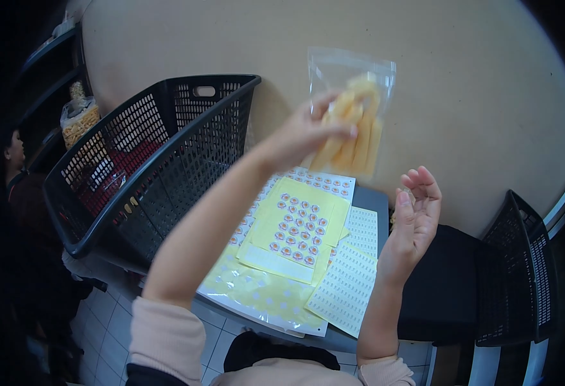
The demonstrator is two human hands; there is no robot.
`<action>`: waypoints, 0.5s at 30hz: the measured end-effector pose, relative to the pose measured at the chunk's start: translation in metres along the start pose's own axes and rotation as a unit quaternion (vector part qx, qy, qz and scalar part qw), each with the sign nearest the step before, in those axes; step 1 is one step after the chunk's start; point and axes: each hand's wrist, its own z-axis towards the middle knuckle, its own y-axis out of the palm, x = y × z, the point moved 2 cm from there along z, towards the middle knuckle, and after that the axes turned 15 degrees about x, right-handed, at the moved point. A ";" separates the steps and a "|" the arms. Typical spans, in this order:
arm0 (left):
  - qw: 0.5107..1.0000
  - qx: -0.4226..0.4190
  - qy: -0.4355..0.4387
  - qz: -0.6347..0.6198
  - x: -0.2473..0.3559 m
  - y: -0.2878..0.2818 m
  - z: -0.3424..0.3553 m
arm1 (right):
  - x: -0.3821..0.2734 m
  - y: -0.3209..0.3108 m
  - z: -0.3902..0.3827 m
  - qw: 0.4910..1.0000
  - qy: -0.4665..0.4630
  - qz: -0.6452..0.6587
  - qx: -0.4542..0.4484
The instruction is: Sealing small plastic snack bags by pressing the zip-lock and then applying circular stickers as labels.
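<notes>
My left hand [309, 130] grips a clear plastic bag [353, 61] of long pale-yellow snack sticks [352, 145], lifted up in front of the wall. Its fingers lie partly behind the bag and the thumb crosses its front. To the right and lower, my right hand [413, 222] is raised, palm turned inward, fingers loosely curled and apart from the thumb, with nothing plainly held. Below both hands, a yellow sheet of round orange-and-white stickers [298, 225] rests on other sheets. White label sheets with small rows of print [343, 283] lie beside it, near my right forearm.
A large black plastic basket [196, 145] stands left of the sheets, with red packages inside. Another black basket [520, 270] is at the right, beside a black surface [446, 289]. A bag of snacks [80, 121] sits at the far left, near another person [16, 154].
</notes>
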 end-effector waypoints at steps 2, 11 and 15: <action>0.998 0.013 -0.001 0.069 -0.019 0.000 -0.036 | 0.003 -0.004 -0.003 0.999 0.043 0.014 -0.020; 0.993 -0.011 -0.048 0.109 -0.059 -0.010 -0.127 | 0.034 0.003 -0.035 0.948 0.244 0.071 -0.194; 0.993 0.118 0.003 0.003 -0.061 -0.021 -0.141 | 0.029 0.014 -0.044 0.964 0.180 -0.013 -0.194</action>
